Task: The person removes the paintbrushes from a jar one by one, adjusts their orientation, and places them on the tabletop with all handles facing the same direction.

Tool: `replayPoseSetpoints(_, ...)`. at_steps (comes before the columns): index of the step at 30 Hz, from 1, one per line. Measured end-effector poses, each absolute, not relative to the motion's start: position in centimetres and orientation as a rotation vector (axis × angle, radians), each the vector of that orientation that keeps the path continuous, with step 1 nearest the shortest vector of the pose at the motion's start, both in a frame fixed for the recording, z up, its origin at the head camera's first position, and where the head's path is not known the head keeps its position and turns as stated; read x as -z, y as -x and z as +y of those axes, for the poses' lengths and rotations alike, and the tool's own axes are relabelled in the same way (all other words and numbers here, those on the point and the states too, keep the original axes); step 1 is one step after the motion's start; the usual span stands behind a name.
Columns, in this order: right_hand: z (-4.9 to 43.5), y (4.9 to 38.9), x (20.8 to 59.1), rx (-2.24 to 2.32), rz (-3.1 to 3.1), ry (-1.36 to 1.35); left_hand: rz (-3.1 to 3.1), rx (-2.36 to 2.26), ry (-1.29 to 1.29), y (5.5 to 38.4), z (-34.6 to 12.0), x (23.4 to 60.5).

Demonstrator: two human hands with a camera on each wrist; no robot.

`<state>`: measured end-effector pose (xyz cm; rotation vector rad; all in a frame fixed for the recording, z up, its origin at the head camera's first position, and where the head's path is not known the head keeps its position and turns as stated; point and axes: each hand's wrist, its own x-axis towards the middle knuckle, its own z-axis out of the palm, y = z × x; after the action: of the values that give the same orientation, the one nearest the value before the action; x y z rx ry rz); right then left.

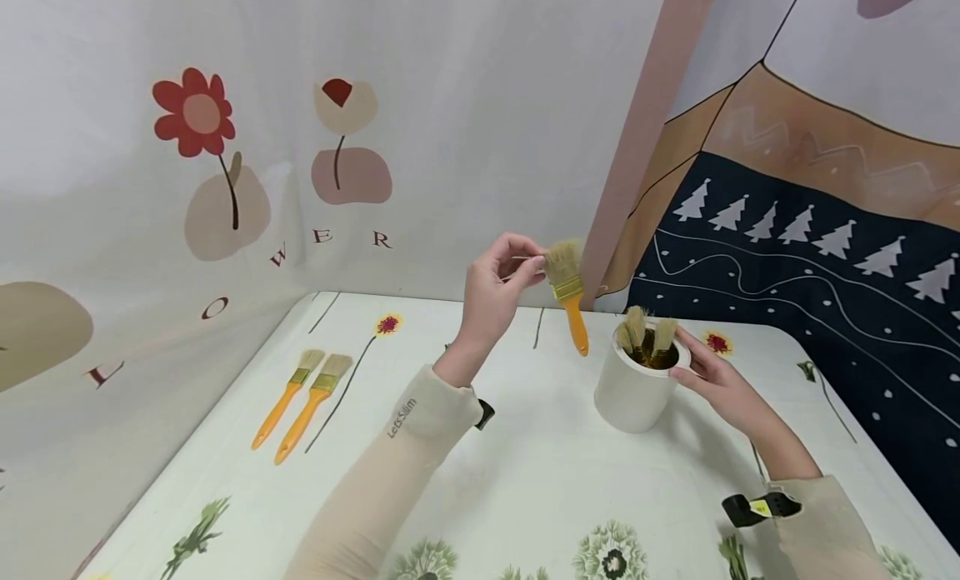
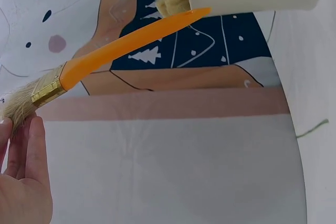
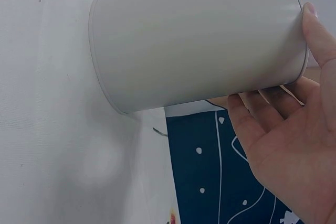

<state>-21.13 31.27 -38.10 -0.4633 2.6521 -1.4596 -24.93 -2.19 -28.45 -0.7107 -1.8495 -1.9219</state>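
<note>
My left hand (image 1: 491, 288) pinches a paintbrush (image 1: 576, 322) by its pale bristles. The brush hangs in the air with its orange handle pointing down, just left of a white cylindrical container (image 1: 632, 397). In the left wrist view, the fingertips of the left hand (image 2: 29, 182) grip the bristle end, and the handle (image 2: 131, 43) overlaps the container. My right hand (image 1: 716, 384) holds the container near its rim, thumb on one side and fingers on the other, as the right wrist view shows. Several brushes (image 1: 636, 328) stand inside, bristles up; their handles are hidden.
Two more orange-handled paintbrushes, a smaller one (image 1: 279, 412) and a larger one (image 1: 302, 422), lie side by side on the left of the table. A white flower-print cloth (image 1: 525, 472) covers the table. Printed fabric (image 1: 480, 130) hangs behind it and along the right side.
</note>
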Motion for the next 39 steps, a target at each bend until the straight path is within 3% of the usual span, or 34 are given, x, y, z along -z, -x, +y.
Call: replayPoseSetpoints(39,31.2,21.2,37.9,1.462,2.646,0.453,-2.102,1.778,0.375,26.4,-13.2,31.3)
